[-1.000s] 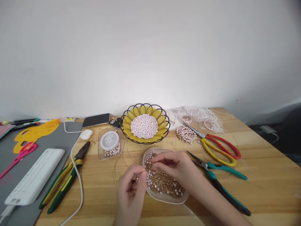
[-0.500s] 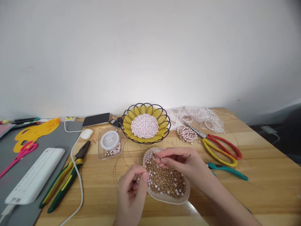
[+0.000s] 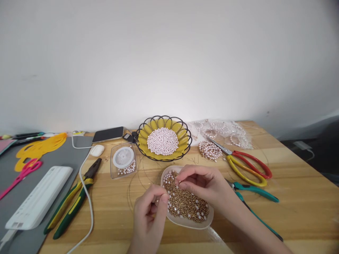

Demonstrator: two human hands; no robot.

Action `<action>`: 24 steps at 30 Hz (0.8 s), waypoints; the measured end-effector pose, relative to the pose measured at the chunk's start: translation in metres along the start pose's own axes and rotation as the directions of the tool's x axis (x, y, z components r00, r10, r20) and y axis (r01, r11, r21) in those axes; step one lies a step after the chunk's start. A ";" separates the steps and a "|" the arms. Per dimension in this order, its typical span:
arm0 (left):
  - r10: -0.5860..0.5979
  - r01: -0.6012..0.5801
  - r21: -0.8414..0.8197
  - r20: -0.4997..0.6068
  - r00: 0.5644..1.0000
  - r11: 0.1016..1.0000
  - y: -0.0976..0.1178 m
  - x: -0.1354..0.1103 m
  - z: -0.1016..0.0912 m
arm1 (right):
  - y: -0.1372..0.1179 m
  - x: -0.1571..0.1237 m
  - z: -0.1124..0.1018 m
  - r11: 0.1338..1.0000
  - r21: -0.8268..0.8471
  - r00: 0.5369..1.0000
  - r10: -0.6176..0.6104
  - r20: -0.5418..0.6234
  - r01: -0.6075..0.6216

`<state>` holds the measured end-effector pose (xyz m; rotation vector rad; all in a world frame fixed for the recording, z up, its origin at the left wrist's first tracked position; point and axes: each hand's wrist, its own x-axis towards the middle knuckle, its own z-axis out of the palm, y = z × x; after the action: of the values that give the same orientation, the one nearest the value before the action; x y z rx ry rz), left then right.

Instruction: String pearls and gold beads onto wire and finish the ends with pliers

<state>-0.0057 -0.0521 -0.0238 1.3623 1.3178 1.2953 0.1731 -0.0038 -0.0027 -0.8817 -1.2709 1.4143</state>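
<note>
My left hand (image 3: 151,211) is closed in a pinch at the left edge of a white dish (image 3: 189,224), thumb against index finger. Whatever sits between those fingertips is too small to make out. Over the dish's upper part, my right hand (image 3: 202,181) also pinches, fingertips just above the beads; a tiny thing may be in them, but I cannot tell what. Small gold beads (image 3: 186,203) mixed with pearly ones fill the dish. A thin, clear-looking thread (image 3: 129,190) curves over the table left of the dish, its end hidden near my left hand.
Behind the dish stands a yellow basket (image 3: 143,139) of pearl beads. To its left are a clear box (image 3: 112,173) with a spool, a phone (image 3: 108,134), pliers (image 3: 74,201) and a power strip (image 3: 39,197). Scissors (image 3: 246,165), teal-handled pliers (image 3: 256,190) and a beaded coil (image 3: 210,150) lie right.
My right hand has shifted slightly, its fingers tilting down closer to the beads, and its forearm has lowered, showing more of the teal handles. My left hand stays nearly still.
</note>
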 end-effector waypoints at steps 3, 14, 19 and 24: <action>-0.008 0.008 -0.008 0.019 1.000 1.000 0.000 0.000 0.000 | 0.000 0.000 0.001 1.000 -0.023 1.000 -0.014 0.005 0.014; 0.049 -0.047 -0.016 0.187 0.981 0.999 -0.009 0.006 -0.011 | -0.005 -0.001 0.003 0.987 -0.137 0.997 -0.077 0.033 0.080; 0.067 -0.070 0.010 0.189 0.980 0.997 -0.009 0.006 -0.013 | -0.007 -0.004 0.004 0.974 -0.187 0.992 -0.124 0.033 0.128; 0.047 -0.049 0.016 0.071 0.996 0.999 -0.008 0.001 -0.006 | -0.006 -0.004 0.004 0.959 -0.225 0.985 -0.163 0.055 0.171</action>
<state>-0.0125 -0.0511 -0.0309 1.4468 1.2584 1.2589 0.1720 -0.0093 0.0032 -0.8815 -1.5218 1.1709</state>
